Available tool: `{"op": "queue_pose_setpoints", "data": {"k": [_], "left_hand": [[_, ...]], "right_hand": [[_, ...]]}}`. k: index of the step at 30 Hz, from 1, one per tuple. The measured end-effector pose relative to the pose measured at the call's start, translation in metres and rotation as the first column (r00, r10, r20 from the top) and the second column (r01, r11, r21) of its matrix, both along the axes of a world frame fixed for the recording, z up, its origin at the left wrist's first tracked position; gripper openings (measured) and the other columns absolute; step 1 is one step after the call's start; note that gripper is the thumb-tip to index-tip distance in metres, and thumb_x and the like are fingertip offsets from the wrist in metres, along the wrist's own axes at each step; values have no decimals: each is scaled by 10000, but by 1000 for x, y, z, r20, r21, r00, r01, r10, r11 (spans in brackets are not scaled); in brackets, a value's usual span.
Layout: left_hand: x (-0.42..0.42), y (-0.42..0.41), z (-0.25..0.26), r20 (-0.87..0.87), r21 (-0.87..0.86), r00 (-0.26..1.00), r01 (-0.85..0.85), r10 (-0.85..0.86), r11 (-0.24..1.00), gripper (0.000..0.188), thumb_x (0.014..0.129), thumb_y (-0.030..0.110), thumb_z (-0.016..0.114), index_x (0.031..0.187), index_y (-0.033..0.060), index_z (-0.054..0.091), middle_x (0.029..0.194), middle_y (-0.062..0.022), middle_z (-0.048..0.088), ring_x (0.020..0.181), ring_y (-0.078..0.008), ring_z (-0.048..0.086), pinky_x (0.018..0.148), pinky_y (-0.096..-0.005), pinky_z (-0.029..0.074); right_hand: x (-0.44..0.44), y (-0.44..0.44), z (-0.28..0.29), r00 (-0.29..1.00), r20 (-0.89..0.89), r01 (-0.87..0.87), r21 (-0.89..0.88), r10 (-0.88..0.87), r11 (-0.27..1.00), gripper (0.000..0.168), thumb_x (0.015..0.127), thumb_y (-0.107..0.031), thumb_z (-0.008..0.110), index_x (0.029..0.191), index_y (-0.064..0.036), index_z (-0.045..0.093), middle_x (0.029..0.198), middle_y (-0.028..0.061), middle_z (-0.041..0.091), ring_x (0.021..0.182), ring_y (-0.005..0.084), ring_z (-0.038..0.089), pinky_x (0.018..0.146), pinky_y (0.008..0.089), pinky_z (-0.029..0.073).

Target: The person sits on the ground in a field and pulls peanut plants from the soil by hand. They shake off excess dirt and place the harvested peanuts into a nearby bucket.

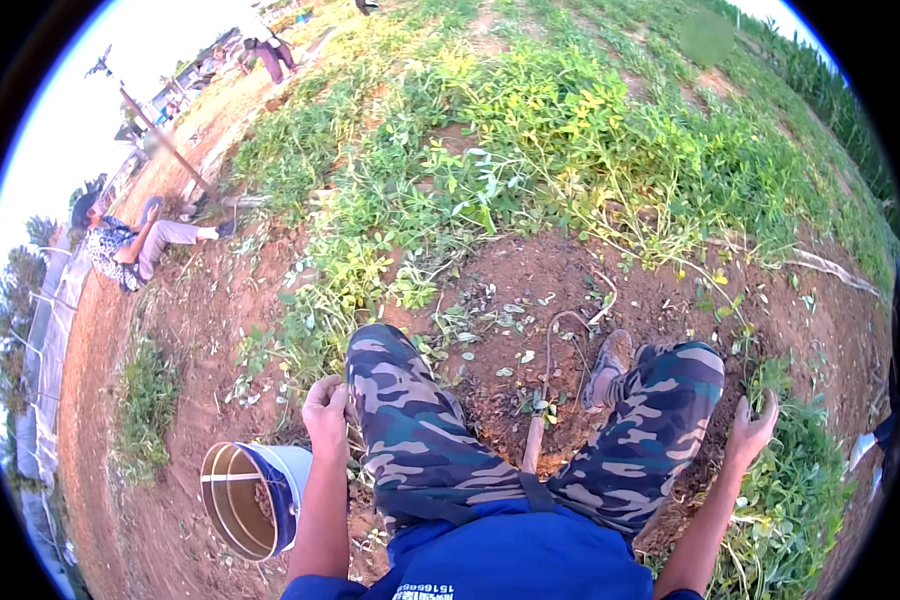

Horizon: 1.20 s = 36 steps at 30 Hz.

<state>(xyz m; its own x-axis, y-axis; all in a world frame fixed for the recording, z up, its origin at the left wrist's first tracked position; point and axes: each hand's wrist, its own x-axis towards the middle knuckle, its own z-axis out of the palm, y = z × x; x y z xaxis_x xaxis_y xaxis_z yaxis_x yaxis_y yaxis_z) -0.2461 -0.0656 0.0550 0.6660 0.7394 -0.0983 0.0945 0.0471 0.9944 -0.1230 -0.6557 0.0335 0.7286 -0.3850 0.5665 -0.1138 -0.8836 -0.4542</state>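
Note:
My left hand (325, 418) is beside my left knee, its fingers curled; the inside of the grip is hidden. Just below it stands a tilted white and blue bucket (296, 469) with small brown pieces (264, 501) inside. My right hand (752, 430) is off my right knee, fingers apart and holding nothing, above green leafy plants (784, 480) heaped on the soil. Between my legs in camouflage trousers lies a wooden handle (533, 444), its lower end hidden by my body. A thin curved rod or stem (549, 337) runs on from its far end.
Low leafy plants, probably peanuts (570, 127), cover the ground ahead. Bare brown soil (525, 270) with fallen leaves lies before my feet. A person (116, 244) sits far left; another person (270, 49) stands farther back. Part of a dark sleeve (886, 431) shows at right.

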Motion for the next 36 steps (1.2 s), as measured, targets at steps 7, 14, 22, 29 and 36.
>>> {"op": "queue_pose_setpoints", "data": {"k": [7, 14, 22, 29, 36], "left_hand": [[-121, 81, 20, 51, 60, 846, -533, 530, 844, 291, 874, 69, 474, 1138, -51, 500, 767, -46, 547, 560, -82, 507, 477, -210, 392], [-293, 165, -44, -201, 648, 562, -538, 802, 539, 414, 836, 162, 584, 1172, -63, 494, 910, -175, 571, 771, -238, 582, 668, -330, 474], [-260, 103, -85, -620, 701, 270, -232, 737, 674, 464, 884, 396, 413, 1027, 16, 639, 960, -221, 638, 887, -377, 608, 789, -453, 462], [-232, 69, -25, -719, 601, 349, -123, 602, 790, 539, 908, 399, 320, 1040, -22, 629, 1027, -251, 612, 977, -398, 581, 854, -474, 429], [-252, 91, -55, -750, 624, 312, 41, 583, 780, 526, 911, 372, 314, 958, -27, 654, 967, -236, 633, 921, -395, 603, 791, -481, 462]], "right_hand": [[63, 154, 67, 855, 11, -513, 156, 518, 844, 406, 745, -44, 634, 1133, 7, 527, 1146, 157, 551, 1014, 304, 542, 817, 354, 441], [63, 204, 71, 796, -243, -595, -142, 555, 791, 375, 665, -147, 711, 1001, -35, 589, 910, 141, 611, 827, 336, 585, 715, 411, 470], [62, 226, 79, 757, -243, -645, -126, 607, 754, 273, 660, -159, 702, 900, -66, 610, 849, 119, 624, 783, 301, 601, 706, 388, 472], [66, 223, 69, 759, -128, -651, -130, 638, 748, 96, 714, -145, 662, 749, -67, 619, 746, 100, 603, 708, 292, 589, 649, 388, 468], [61, 233, 72, 728, -134, -684, -82, 672, 725, 165, 730, -207, 676, 694, -68, 595, 676, 109, 585, 634, 311, 566, 607, 400, 450]]}}
